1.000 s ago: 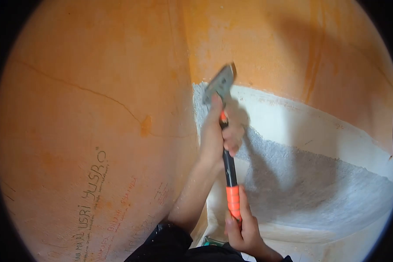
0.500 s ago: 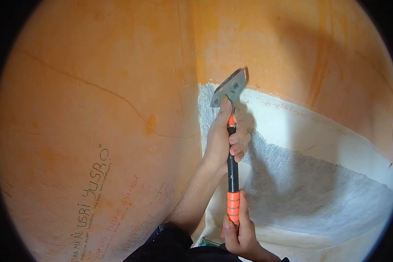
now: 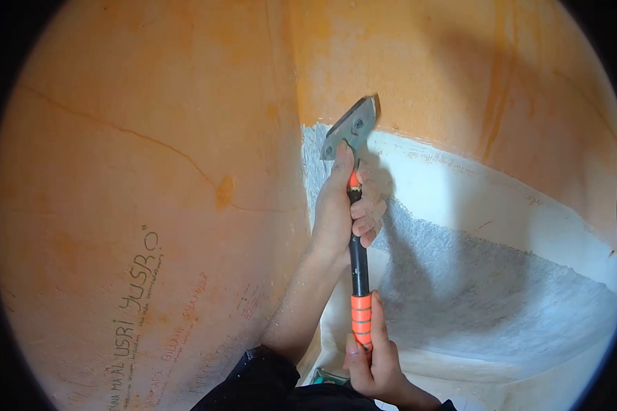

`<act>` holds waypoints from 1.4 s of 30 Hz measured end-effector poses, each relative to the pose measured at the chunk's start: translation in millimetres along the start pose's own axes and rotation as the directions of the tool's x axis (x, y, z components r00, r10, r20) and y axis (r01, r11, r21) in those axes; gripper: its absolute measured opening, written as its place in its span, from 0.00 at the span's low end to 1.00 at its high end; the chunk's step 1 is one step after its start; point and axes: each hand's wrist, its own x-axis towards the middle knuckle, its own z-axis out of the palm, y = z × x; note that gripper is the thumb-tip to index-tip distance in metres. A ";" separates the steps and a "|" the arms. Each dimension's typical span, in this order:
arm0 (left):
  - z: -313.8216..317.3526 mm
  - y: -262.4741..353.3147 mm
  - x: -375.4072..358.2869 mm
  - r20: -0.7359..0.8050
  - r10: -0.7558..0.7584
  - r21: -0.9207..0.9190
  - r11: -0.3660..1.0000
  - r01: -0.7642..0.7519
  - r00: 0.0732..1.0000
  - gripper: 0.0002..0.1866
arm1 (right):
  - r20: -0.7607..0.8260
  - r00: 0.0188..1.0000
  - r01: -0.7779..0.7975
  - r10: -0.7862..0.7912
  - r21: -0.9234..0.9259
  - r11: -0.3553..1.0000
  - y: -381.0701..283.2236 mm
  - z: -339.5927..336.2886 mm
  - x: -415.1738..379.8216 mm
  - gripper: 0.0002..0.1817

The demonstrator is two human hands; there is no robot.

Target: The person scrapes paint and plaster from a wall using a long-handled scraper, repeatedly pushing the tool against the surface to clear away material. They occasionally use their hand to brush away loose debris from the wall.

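Holding a scraper (image 3: 358, 253) near the wall corner (image 3: 297, 89)
Left hand (image 3: 336, 205), fingers curled round the shaft (image 3: 360, 275); right hand (image 3: 380, 370), fingers closed on the orange grip (image 3: 361, 318). Metal head (image 3: 352, 127) overlaps the white patch's (image 3: 425, 161) edge, open wall (image 3: 528, 137) rightward.

The left wall (image 3: 116, 198) meets the right wall (image 3: 404, 61) just left of the scraper (image 3: 359, 270); a crack (image 3: 144, 139) crosses the left wall above handwriting (image 3: 137, 294); on the right wall a patch (image 3: 473, 288) spreads behind and right of the scraper, whose blade (image 3: 352, 128) is uppermost, the left hand (image 3: 332, 209) at its base, the right hand (image 3: 380, 370) at the lower end
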 end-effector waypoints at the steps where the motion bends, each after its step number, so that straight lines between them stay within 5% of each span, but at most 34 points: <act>1: 1.4 -2.9 -2.6 -0.050 -0.016 0.026 0.999 0.018 0.999 0.24 | -0.007 1.000 -0.008 0.008 -0.005 1.000 6.4 -0.9 -5.4 0.40; 14: 7.3 7.1 5.2 -0.040 0.073 0.030 0.997 -0.072 0.997 0.23 | -0.006 0.999 -0.037 0.037 0.001 0.999 2.0 -3.4 8.0 0.39; 23: 1.0 1.5 -2.1 -0.112 -0.022 0.152 0.988 0.039 0.993 0.25 | -0.009 1.000 0.003 -0.004 -0.003 1.000 18.6 15.1 2.4 0.42; 33: 1.0 4.0 4.1 0.028 0.004 0.071 0.997 -0.006 1.000 0.24 | -0.051 0.999 0.004 -0.004 -0.006 1.000 14.7 6.5 14.0 0.39; 42: 3.9 12.1 9.0 -0.045 0.041 0.062 0.997 -0.039 0.998 0.23 | -0.031 0.999 0.010 -0.010 -0.010 1.000 8.1 5.4 12.7 0.39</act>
